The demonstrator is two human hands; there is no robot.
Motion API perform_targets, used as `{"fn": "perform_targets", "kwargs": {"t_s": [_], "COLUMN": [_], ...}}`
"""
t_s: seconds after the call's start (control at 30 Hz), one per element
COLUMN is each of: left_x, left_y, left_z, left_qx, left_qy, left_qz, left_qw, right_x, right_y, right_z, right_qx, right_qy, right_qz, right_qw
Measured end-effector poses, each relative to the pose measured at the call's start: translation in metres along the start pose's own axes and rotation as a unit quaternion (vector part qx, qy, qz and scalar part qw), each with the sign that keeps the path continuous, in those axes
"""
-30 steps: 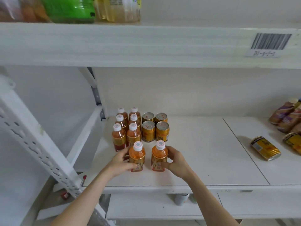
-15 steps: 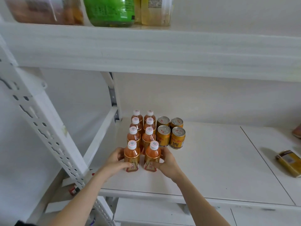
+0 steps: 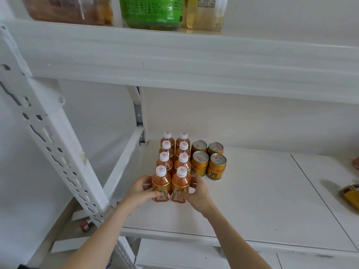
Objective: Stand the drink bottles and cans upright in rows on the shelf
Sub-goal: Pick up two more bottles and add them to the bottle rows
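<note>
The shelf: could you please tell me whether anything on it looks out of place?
Yes: a gold can lies on its side far right on the shelf, apart from the upright Red Bull cans and bottles.

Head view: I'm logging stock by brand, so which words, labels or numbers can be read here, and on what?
"RedBull" above "红牛": front right can.
Front left can: print unreadable.
Green bottle and yellow bottle on the upper shelf: label text too blurred.
Front left bottle and front right bottle: cap codes and red label marks too small.
</note>
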State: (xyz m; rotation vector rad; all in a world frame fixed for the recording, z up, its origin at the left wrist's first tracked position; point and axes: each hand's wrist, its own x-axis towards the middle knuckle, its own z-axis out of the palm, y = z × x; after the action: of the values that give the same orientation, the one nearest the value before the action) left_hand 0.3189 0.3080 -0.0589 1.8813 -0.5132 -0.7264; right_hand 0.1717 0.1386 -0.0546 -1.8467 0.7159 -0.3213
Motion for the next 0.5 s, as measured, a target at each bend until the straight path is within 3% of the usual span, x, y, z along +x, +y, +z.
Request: {"fn": "perform_targets", "kwargs": {"t_s": [0.23,0.37,0.5], "left_x": [-0.005,-0.023,-0.040], "left_y": [0.004,0.003,-0.010], "left_z": [0.007,0.018,0.031], "left_qx": [0.032,0.111,0.239], "left_qy": [0.017,0.070,0.133], "left_qz": [0.017,0.095,0.194], "left_qw": [0.999,0.987,0.942], "right_x": [-0.006,-0.016,-0.030], "right_y": [0.001,0.006,0.021], "right_z": [-0.001,-0.012,-0.029], "right_qx": [-0.010,-0.108,-0.256], "right_qy": [-0.008,0.008,0.031], "right_qz": [-0.025,-0.072,-0.098], "right_qw": [1.000,0.992,0.961]}}
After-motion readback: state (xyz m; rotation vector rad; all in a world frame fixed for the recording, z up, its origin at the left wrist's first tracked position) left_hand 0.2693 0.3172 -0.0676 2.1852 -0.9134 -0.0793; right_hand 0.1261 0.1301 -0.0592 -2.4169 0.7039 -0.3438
